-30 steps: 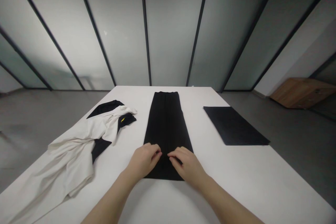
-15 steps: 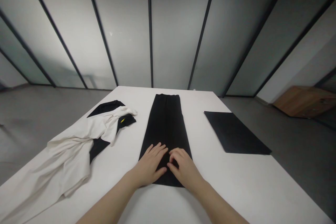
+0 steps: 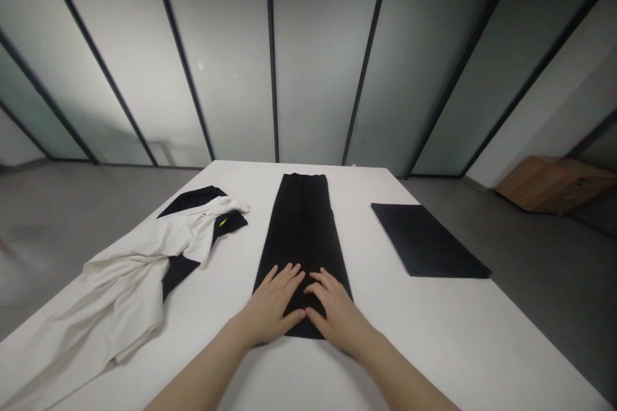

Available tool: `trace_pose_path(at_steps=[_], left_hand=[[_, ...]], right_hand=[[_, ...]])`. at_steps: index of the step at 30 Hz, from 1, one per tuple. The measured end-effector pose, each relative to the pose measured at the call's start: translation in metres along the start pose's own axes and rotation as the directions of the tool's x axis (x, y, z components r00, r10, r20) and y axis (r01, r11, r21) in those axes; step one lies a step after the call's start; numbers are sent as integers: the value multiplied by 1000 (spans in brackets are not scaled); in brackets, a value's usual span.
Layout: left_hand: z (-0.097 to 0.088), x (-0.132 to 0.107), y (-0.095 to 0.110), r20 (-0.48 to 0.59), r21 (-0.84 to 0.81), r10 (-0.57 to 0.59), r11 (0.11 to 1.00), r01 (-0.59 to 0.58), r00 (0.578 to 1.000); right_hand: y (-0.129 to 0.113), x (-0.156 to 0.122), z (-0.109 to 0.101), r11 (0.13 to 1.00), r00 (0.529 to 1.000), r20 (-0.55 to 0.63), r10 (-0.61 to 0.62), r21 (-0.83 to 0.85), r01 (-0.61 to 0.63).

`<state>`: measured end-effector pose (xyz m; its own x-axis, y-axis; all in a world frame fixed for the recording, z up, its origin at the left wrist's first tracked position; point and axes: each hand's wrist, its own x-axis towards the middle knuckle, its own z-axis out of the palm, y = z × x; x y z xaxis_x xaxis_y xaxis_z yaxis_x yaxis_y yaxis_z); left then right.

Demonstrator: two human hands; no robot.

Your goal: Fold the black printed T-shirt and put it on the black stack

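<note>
A long black garment (image 3: 306,225), which looks like folded trousers, lies flat and lengthwise down the middle of the table. My left hand (image 3: 274,305) rests palm down on its near left part, fingers spread. On the near right part lies my right hand (image 3: 335,308), its fingers apart and slightly bent. The two thumbs almost meet over the dark cloth. Neither hand grips anything. Both palms hide parts of the garment's near side edges.
A white table (image 3: 385,347) carries everything. At left lies a rumpled white garment (image 3: 130,289) over black cloth (image 3: 180,273) with a small yellow mark. A folded black cloth (image 3: 429,241) lies at right. Frosted panels (image 3: 318,58) stand behind; a wooden cabinet (image 3: 549,183) is far right.
My right hand's fingers have uncurled from a near pinch and now spread on the black garment. My left hand stays flat there. The view has shifted slightly.
</note>
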<state>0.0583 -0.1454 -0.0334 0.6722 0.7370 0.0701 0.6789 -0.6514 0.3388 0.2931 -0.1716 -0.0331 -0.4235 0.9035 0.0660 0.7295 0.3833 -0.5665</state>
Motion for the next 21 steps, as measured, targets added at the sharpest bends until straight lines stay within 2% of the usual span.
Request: trace_pose_path(at_steps=[9, 15, 21], left_hand=[[4, -5, -5, -20, 13, 28, 1000, -28, 999], [6, -5, -5, 12, 46, 24, 999, -25, 1000], [8, -9, -6, 21, 90, 35, 995, -37, 999]], right_hand=[[-1, -5, -5, 999, 997, 74, -33, -28, 35], [1, -4, -6, 997, 989, 141, -50, -58, 59], [0, -4, -6, 997, 992, 121, -47, -51, 53]])
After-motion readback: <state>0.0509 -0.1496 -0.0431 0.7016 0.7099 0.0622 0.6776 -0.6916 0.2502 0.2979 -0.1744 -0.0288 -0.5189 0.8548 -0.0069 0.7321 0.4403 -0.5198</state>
